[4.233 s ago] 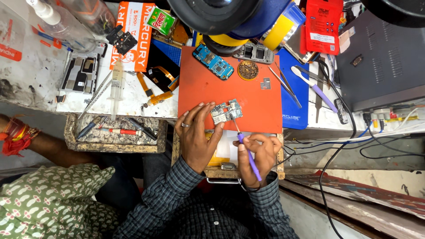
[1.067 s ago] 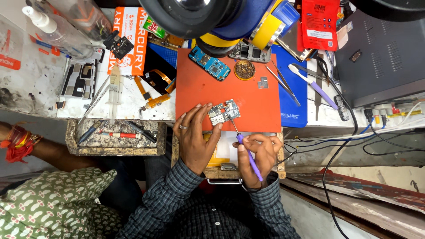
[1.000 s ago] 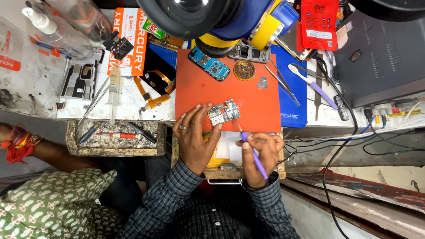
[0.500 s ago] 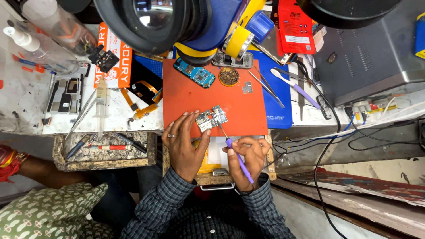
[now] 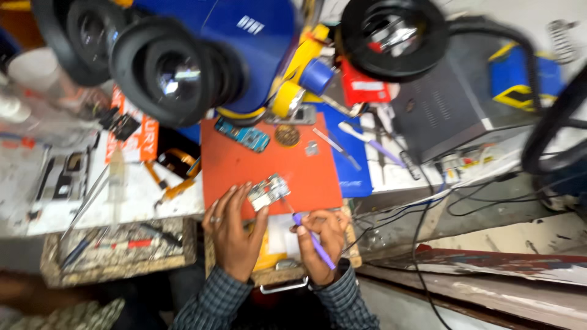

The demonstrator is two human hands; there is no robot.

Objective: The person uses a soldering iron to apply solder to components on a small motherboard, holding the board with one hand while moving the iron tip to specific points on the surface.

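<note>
Since half a second earlier, the head had dropped closer, so the blue microscope body (image 5: 244, 43) with black eyepieces loomed larger and blurred. On the flat orange-red rubber mat (image 5: 263, 168), near its front edge, lay the small green-and-silver circuit board (image 5: 268, 191). The left hand (image 5: 233, 235) had its grip closed on the board's near side; the right hand (image 5: 319, 235) was clamped on a slim purple-handled tool (image 5: 313, 239). Bare mat lay beyond the board. The tool's tip was too fine to make out.
</note>
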